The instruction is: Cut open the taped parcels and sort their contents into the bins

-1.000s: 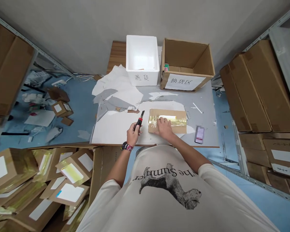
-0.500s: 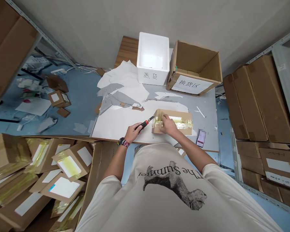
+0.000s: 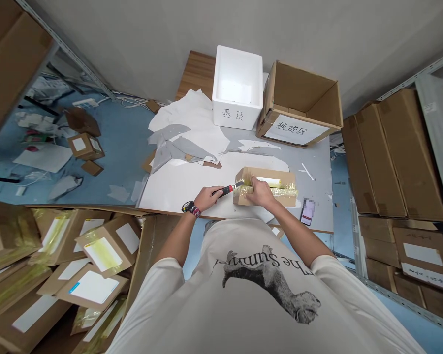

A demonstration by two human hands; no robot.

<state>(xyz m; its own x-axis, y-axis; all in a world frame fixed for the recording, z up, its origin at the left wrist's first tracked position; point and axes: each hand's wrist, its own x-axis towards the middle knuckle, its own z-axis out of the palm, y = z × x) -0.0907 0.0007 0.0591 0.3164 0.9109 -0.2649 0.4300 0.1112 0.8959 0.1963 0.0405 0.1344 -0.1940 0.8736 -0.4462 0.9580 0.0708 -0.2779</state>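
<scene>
My left hand (image 3: 206,198), with a wristwatch and a patterned band, grips a red-and-black utility knife (image 3: 226,190). The knife lies nearly level, its tip at the left end of a cardboard parcel (image 3: 276,196). Shiny yellowish packing tape (image 3: 283,189) runs across the parcel, and a white label shows under it. My right hand (image 3: 260,191) rests on the parcel's left part and holds it down on a white sheet (image 3: 177,187). My right hand hides part of the tape.
A white foam box (image 3: 237,83) and an open cardboard box (image 3: 299,105) with a white label stand at the table's back. Grey and white paper scraps (image 3: 177,147) lie at left. A blurred phone (image 3: 307,212) lies right. Taped parcels (image 3: 77,255) are piled at lower left; cartons (image 3: 391,157) fill the right shelves.
The knife has tipped from nearly upright to nearly level, and its tip has moved right to the parcel's left end. My left hand has moved right with it. My right hand stays on the parcel.
</scene>
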